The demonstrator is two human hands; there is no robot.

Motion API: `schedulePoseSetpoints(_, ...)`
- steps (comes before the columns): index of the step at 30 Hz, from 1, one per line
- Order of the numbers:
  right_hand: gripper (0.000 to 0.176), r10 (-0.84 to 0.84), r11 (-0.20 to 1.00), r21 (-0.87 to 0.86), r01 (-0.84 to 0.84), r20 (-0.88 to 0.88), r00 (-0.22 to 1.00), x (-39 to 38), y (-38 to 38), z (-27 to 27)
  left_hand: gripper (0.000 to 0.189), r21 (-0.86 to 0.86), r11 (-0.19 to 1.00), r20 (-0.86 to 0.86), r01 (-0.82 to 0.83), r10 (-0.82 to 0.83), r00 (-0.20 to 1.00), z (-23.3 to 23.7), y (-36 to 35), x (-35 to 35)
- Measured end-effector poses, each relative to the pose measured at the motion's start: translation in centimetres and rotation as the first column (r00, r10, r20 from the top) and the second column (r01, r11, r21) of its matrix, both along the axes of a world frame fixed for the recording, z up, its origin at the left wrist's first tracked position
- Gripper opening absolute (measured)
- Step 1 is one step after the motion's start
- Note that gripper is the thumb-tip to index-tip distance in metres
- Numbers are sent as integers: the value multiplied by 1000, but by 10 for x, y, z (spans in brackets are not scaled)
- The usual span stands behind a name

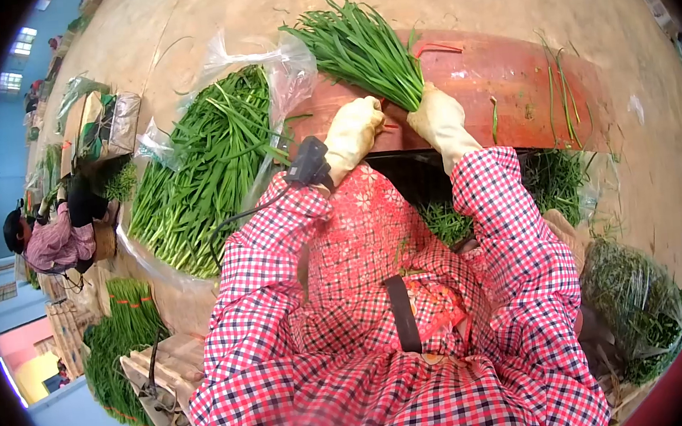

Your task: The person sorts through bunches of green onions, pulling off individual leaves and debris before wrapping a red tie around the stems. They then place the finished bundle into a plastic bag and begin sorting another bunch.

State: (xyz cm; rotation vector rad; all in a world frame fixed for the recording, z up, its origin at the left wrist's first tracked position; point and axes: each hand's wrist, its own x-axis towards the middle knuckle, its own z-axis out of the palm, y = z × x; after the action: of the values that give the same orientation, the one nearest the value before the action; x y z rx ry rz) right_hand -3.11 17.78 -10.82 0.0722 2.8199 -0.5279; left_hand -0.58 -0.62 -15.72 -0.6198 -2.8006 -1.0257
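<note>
Green leafy bundle [363, 53] in your right hand [436, 117], over the red desk [520, 76].
In the head view, your right hand grasps the bundle by its stem ends, the leaves fanning past the desk's far edge. Your left hand [356, 130] is clenched just beside it; you cannot tell whether it grips anything. A red tie [438, 47] and loose stalks [566, 96] lie on the desk; a leafy heap [207, 164] sits on clear plastic [293, 65] to the left.
</note>
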Motion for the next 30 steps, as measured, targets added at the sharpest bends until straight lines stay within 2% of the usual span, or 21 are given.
schedulePoseSetpoints(2, 55, 7, 999, 37, -5, -70, 998, 6, 3, 1, 17, 124, 991, 198, 52, -76, 977, 20, -4, 2)
schedulePoseSetpoints(3, 48, 16, 998, 60, -6, -173, 985, 11, 7, -9, 19, 191, 979, 295, 69, -124, 947, 25, -6, 4)
schedulePoseSetpoints(4, 48, 20, 994, 106, -4, -148, 989, 15, 7, -12, 21, 152, 988, 414, -7, -57, 908, 14, -10, -2)
schedulePoseSetpoints(6, 47, 22, 980, 201, 0, -104, 994, 21, 9, -13, 22, 163, 986, 609, -22, -83, 789, 13, -18, -12)
schedulePoseSetpoints(7, 62, 79, 972, 228, -61, -71, 994, 21, 13, -18, 24, 299, 954, 618, -33, -167, 768, 16, -19, -15)
schedulePoseSetpoints(10, 67, 111, 975, 201, -95, -68, 991, 14, 15, -25, 19, 161, 986, 538, -38, -55, 841, 24, -18, -14)
schedulePoseSetpoints(14, 66, 58, 984, 175, -20, -209, 976, 25, 10, 0, 27, 219, 974, 499, -64, -55, 865, 8, -20, -18)
schedulePoseSetpoints(17, 66, 108, 969, 234, -82, -100, 989, 18, 13, -22, 21, 167, 984, 462, -67, -18, 887, 20, -17, -12)
schedulePoseSetpoints(20, 67, 133, 948, 297, -111, -56, 989, 17, 14, -25, 21, 160, 987, 454, 17, -89, 886, 28, -24, -12)
schedulePoseSetpoints(22, 70, 147, 952, 279, -127, -51, 988, 18, 15, -26, 22, -66, 996, 358, 63, -35, 933, 53, -34, -12)
schedulePoseSetpoints(24, 73, 144, 953, 275, -130, -35, 989, 19, 15, -17, 22, -197, 979, 273, -54, 107, 956, 71, -39, -11)
schedulePoseSetpoints(25, 78, 152, 959, 243, -146, -6, 988, 20, 16, -7, 20, -136, 990, 137, -37, 55, 989, 73, -41, -12)
schedulePoseSetpoints(26, 83, 161, 964, 211, -163, 24, 987, 22, 19, 9, 29, -90, 996, 8, 5, -5, 1000, 78, -37, -11)
schedulePoseSetpoints(28, 97, 178, 975, 122, -183, 56, 982, 24, 28, 24, 50, -261, 956, -223, 132, -193, 955, 93, -19, -19)
schedulePoseSetpoints(30, 97, 145, 987, 54, -155, 153, 977, 26, 39, 36, 63, -421, 886, -257, 193, -321, 911, 90, -5, -36)
